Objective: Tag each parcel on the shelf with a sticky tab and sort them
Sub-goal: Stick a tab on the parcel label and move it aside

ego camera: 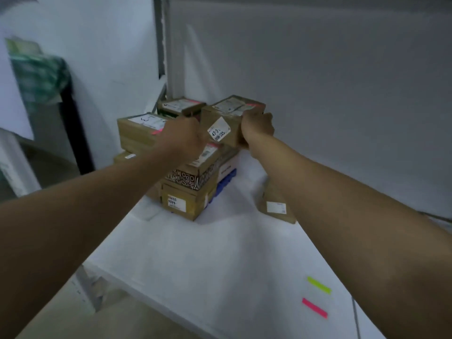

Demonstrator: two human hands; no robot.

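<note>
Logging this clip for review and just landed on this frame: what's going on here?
A person has both hands on a cardboard parcel atop a stack of parcels on a white shelf. The left hand and right hand grip its sides. It already carries a pink tab, as do neighbouring boxes. One small parcel lies apart, right of the stack. A yellow tab and a pink tab lie on the shelf's near edge.

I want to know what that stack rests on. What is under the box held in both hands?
The held box sits above a patterned dark box, then a brown box with a yellow label. The hands hide whether the held box touches the stack.
</note>
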